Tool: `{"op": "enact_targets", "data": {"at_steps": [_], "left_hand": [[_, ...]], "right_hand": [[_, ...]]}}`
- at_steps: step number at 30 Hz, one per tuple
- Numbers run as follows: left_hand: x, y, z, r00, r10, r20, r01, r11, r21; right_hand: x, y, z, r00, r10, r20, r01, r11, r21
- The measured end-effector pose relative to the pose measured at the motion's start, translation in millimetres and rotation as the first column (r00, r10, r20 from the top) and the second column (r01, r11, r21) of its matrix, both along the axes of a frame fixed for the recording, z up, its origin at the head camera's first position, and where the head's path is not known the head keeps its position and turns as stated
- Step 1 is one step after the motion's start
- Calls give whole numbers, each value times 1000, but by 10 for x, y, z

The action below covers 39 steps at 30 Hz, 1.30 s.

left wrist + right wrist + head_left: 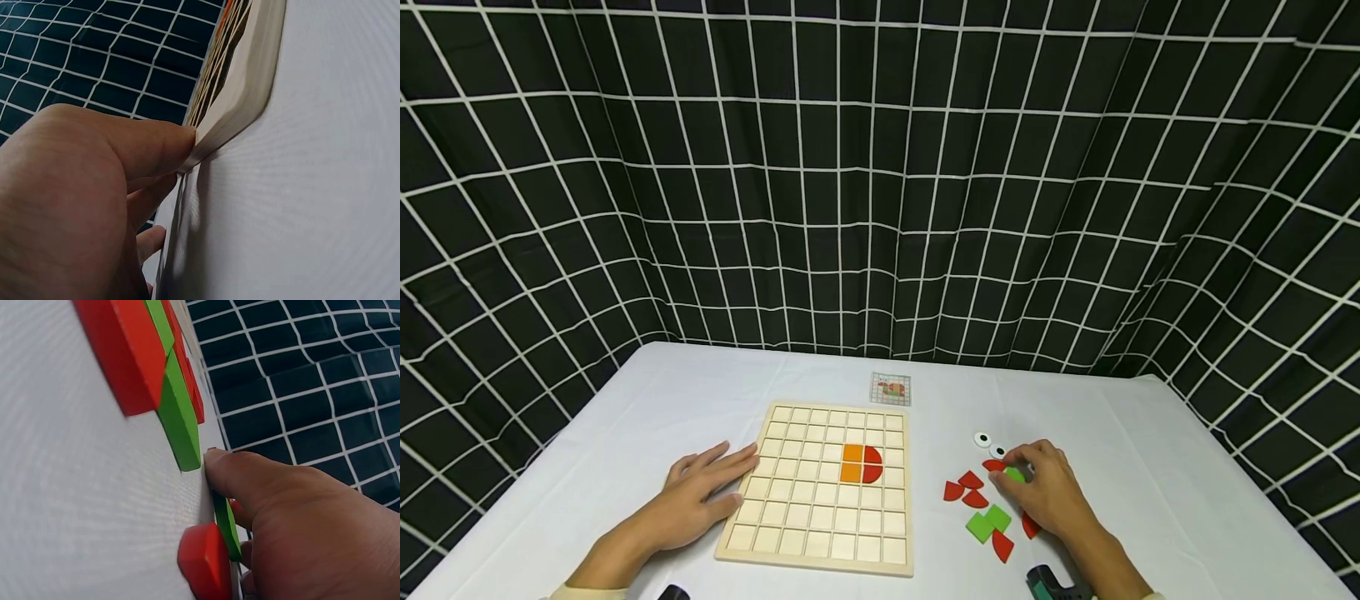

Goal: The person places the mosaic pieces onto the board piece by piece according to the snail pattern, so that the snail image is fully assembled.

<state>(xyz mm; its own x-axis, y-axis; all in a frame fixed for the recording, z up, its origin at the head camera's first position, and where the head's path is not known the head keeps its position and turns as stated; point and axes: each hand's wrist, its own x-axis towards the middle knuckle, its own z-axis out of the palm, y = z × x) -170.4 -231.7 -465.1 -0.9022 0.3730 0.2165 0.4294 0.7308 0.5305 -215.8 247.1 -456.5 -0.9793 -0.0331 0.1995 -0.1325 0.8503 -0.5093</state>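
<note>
My left hand lies with fairly straight fingers against the left edge of the wooden grid board; the left wrist view shows its thumb at the board's rim. On the board, two orange squares adjoin two red quarter-circles, which form a half disc. Right of the board, my right hand has its thumb and index finger bent around a red quarter-circle piece, pinching it close over the cloth. A green square is partly hidden beneath that hand.
Several loose red quarter-circles and green squares lie near the right hand. Two white eye discs are just beyond it. A small pattern card lies behind the board. Dark gridded curtains surround the white table.
</note>
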Motion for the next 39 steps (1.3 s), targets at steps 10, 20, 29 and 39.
{"op": "enact_targets", "data": {"at_steps": [10, 20, 29, 39], "left_hand": [[-39, 25, -14, 1000, -2, 4, 2, 1000, -3], [-6, -23, 26, 1000, 11, -18, -11, 1000, 9], [7, 2, -24, 1000, 23, 19, -23, 1000, 8], [-7, 1, -17, 999, 20, 28, -20, 1000, 4]], "right_hand": [[27, 18, -33, 972, 15, -234, -29, 998, -58], [56, -243, 148, 902, 121, -415, -216, 957, -192], [46, -559, 335, 854, 228, -467, -352, 915, -196], [0, -1070, 457, 846, 313, -432, -450, 853, -262]]}}
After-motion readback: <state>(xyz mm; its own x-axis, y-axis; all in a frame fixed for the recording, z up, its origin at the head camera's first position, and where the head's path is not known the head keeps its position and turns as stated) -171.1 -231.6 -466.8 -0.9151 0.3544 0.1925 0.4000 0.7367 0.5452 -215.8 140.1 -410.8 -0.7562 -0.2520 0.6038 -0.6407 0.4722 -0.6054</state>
